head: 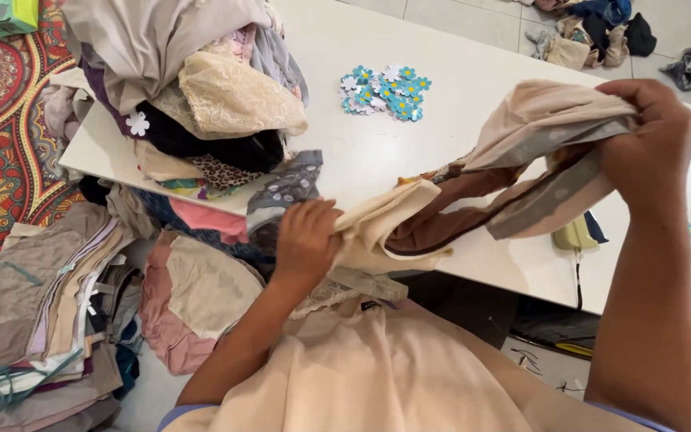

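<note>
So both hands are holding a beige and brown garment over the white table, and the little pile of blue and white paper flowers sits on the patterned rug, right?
Not quite. The head view shows the blue and white paper flowers lying on the white table, not on the patterned rug. The rest holds: left hand and right hand hold the beige and brown garment.

A white counter (457, 48) carries a heap of mixed garments (193, 88) at its left end, lace and leopard print among them. Right of that heap on the counter lies a cluster of blue and white paper flowers (384, 93). Left of the counter, a patterned rug (1, 120); below the counter's near edge, stacked folded fabrics (49, 312). Beyond its far edge, clothes lie scattered on the tiled floor (481, 16).
</note>
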